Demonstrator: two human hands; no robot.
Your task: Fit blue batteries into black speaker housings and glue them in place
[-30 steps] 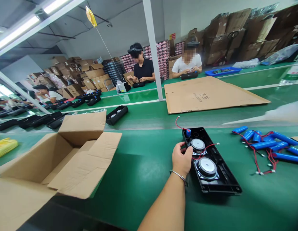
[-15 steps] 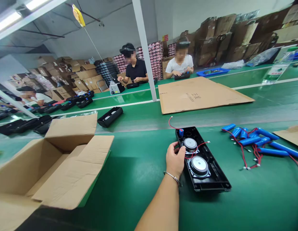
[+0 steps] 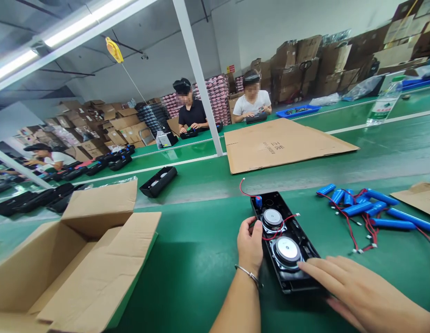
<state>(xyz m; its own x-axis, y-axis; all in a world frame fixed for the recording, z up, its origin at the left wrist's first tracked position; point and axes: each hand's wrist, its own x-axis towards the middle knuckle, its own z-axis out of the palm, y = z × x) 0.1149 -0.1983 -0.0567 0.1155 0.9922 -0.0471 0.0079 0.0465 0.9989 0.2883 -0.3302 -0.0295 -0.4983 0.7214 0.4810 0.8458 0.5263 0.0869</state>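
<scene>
A black speaker housing (image 3: 300,282) lies slanted on the green bench, its open side up. Two round speakers, a far one (image 3: 272,218) and a near one (image 3: 287,249), sit inside, with red wires across them. A small blue cylindrical part (image 3: 258,201) with a red lead stands at the far left corner. My left hand (image 3: 250,240) grips the housing's left wall, thumb over the rim. My right hand (image 3: 353,282) reaches over the near right corner, fingers stretched out, fingertips by the near speaker. Its thumb is lower and blurred; whether it touches the housing I cannot tell.
Blue battery cells (image 3: 357,208) with red leads lie to the right. An open cardboard box (image 3: 132,240) stands on the left. A flat cardboard sheet (image 3: 287,145), another black housing (image 3: 158,181) and a water bottle (image 3: 384,104) are farther back. Several people work beyond.
My right hand has come in from the lower right to the near end of the housing. The left hand keeps its grip. The view has tilted up slightly.
</scene>
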